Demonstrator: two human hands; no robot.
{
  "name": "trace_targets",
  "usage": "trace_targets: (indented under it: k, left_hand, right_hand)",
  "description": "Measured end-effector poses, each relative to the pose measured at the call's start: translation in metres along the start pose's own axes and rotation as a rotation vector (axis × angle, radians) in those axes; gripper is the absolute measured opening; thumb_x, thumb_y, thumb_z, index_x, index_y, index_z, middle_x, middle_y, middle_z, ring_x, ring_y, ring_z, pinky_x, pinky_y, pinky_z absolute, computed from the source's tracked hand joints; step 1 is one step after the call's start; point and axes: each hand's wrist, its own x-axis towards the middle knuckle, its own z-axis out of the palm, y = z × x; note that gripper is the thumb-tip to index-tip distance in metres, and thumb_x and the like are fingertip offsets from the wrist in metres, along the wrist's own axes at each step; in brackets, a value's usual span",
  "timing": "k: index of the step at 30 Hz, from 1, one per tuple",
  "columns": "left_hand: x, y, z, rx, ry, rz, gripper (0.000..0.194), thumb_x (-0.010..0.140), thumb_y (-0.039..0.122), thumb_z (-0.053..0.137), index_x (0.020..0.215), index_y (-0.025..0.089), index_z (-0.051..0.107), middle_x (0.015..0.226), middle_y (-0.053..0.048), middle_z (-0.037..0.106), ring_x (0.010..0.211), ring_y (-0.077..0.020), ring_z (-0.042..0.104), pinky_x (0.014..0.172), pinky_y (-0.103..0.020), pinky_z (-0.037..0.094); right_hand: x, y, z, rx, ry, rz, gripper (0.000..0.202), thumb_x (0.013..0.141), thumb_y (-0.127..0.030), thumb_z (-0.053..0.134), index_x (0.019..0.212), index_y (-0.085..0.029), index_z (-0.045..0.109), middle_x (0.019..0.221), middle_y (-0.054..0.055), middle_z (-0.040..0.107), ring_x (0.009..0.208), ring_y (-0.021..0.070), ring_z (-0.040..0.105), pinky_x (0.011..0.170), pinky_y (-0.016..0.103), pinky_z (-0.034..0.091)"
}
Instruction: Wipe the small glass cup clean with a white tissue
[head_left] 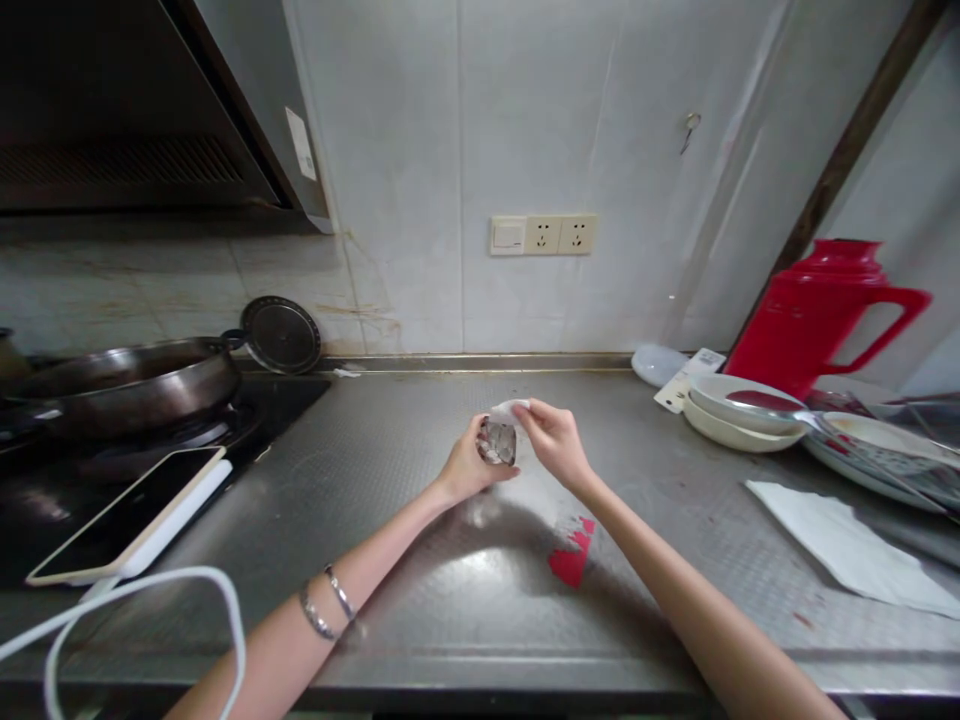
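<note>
My left hand [461,468] is wrapped round a small see-through cup [499,442] with a greyish, patterned look, held just above the metal counter near the middle of the view. The cup is tilted, its opening facing me; I cannot tell whether anything is inside. Between the fingertips of my right hand [556,438] is pinched a piece of white tissue [510,409], which lies against the cup's upper rim. A torn red patch [571,558] is on the counter below my hands.
At left, a steel pan [142,385] stands on the stove beside a phone [135,515] with a white cable [232,610]. Stacked bowls [739,432], a red thermos [814,310] and a folded white paper towel [847,545] are at right. A range hood [150,120] overhangs the upper left.
</note>
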Motion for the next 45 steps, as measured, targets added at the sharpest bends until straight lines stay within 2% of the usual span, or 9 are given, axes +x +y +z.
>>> trace_targets:
  k: [4,9,13,19,21,26,31,39,45]
  left_hand:
    - [-0.002,0.009,0.001,-0.017,-0.004,0.002,0.075,0.051,0.022,0.083,0.114,0.019,0.043,0.101,-0.004,0.06,0.085,-0.0165,0.059,0.075,-0.028,0.048]
    - [-0.002,0.013,0.003,-0.14,-0.009,-0.067,0.073,0.05,0.02,0.082,0.112,0.019,0.043,0.09,-0.001,0.058,0.073,-0.0132,0.058,0.062,-0.025,0.049]
    - [-0.001,0.013,0.002,-0.219,-0.019,-0.102,0.072,0.05,0.022,0.082,0.111,0.02,0.042,0.089,0.0,0.058,0.069,-0.0119,0.057,0.049,-0.019,0.047]
    - [0.001,0.008,-0.001,-0.203,-0.067,-0.099,0.073,0.055,0.027,0.079,0.114,0.02,0.036,0.094,-0.003,0.058,0.067,-0.013,0.058,0.041,-0.02,0.048]
    - [0.0,0.01,0.0,-0.194,-0.065,-0.093,0.072,0.055,0.028,0.079,0.113,0.019,0.037,0.096,-0.004,0.058,0.069,-0.0139,0.058,0.041,-0.019,0.048]
    - [-0.005,0.021,0.005,-0.219,-0.029,-0.087,0.071,0.052,0.025,0.082,0.11,0.02,0.042,0.091,-0.001,0.058,0.072,-0.0129,0.057,0.05,-0.019,0.048]
    - [-0.005,0.019,0.007,-0.23,-0.023,-0.055,0.067,0.053,0.023,0.081,0.109,0.018,0.043,0.086,0.0,0.059,0.069,-0.0118,0.057,0.053,-0.02,0.048]
    - [0.006,0.005,-0.002,-0.113,0.027,-0.048,0.058,0.057,0.023,0.074,0.106,0.019,0.044,0.088,-0.001,0.058,0.064,-0.0121,0.057,0.04,-0.018,0.046]
    - [0.001,0.013,0.001,-0.081,-0.035,-0.018,0.064,0.057,0.024,0.077,0.112,0.019,0.045,0.091,-0.002,0.061,0.072,-0.0146,0.059,0.052,-0.022,0.049]
  right_hand:
    - [0.005,0.006,-0.004,-0.038,0.162,0.041,0.035,0.09,-0.037,0.047,0.067,-0.016,0.061,0.059,-0.001,0.06,0.053,0.0114,0.054,0.05,0.02,0.039]
    - [0.0,0.007,0.0,-0.054,-0.071,-0.114,0.024,0.09,-0.025,0.045,0.093,-0.018,0.068,0.085,0.004,0.073,0.074,0.0158,0.068,0.066,0.022,0.051]
    - [-0.009,0.003,0.004,-0.111,-0.149,-0.299,0.03,0.09,-0.017,0.04,0.111,-0.02,0.062,0.107,0.008,0.07,0.099,0.018,0.066,0.083,0.03,0.054]
    - [-0.015,-0.007,0.003,-0.211,-0.203,-0.575,0.033,0.087,-0.01,0.04,0.11,-0.017,0.061,0.106,0.011,0.07,0.105,0.0199,0.063,0.091,0.036,0.053]
    - [-0.014,-0.006,0.002,-0.206,-0.157,-0.557,0.033,0.087,-0.01,0.039,0.11,-0.02,0.061,0.104,0.008,0.071,0.103,0.019,0.064,0.092,0.037,0.053]
    - [-0.011,0.003,0.004,-0.173,0.093,-0.294,0.03,0.09,-0.015,0.041,0.111,-0.022,0.062,0.107,0.007,0.07,0.102,0.0186,0.065,0.091,0.035,0.054]
    - [-0.014,0.002,0.007,-0.135,-0.08,-0.331,0.033,0.09,-0.014,0.04,0.114,-0.021,0.061,0.111,0.008,0.068,0.104,0.0176,0.064,0.087,0.032,0.055]
    - [-0.02,-0.012,0.007,-0.127,-0.167,-0.577,0.036,0.087,-0.009,0.042,0.116,-0.02,0.059,0.108,0.009,0.069,0.109,0.0182,0.061,0.093,0.035,0.053]
    - [-0.012,-0.002,-0.001,-0.196,-0.038,-0.469,0.035,0.089,-0.01,0.039,0.114,-0.021,0.061,0.11,0.007,0.069,0.109,0.0184,0.061,0.097,0.038,0.05]
